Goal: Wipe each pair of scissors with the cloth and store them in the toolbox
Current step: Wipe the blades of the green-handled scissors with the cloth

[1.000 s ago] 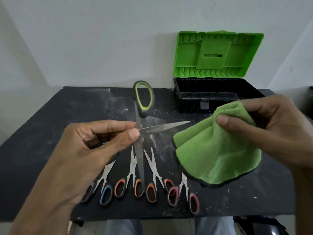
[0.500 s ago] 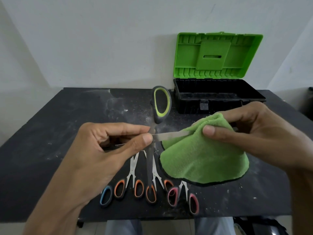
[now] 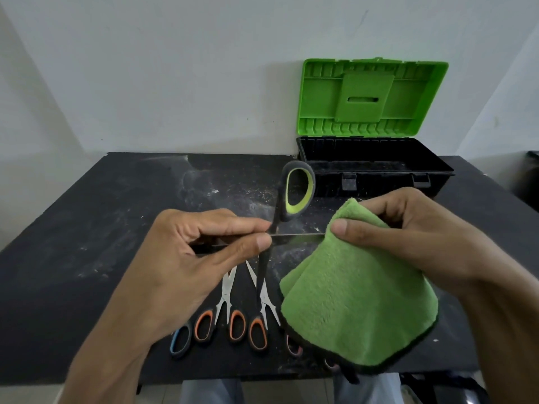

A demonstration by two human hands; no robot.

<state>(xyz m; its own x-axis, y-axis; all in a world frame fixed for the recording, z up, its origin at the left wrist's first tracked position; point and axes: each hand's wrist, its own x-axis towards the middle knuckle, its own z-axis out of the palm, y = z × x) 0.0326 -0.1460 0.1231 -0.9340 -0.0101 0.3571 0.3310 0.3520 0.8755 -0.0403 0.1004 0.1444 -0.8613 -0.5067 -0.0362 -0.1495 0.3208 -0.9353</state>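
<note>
My left hand pinches a pair of black scissors with a yellow-green handle near the pivot, blades spread open above the table. One blade runs right into the green cloth, which my right hand grips and folds around the blade's tip. The other blade points down toward me. Several scissors with orange handles lie in a row near the table's front edge, one with a blue handle, one with a pink handle partly under the cloth. The toolbox, black with its green lid raised, stands at the back right.
The black table is dusty, with white smears near its middle. A white wall rises right behind the table and toolbox. A dark object sits at the far right edge. My legs show below the front edge.
My right hand brought the cloth leftward onto the horizontal blade and now wraps its tip. The scissors drifted right, toward the toolbox.
</note>
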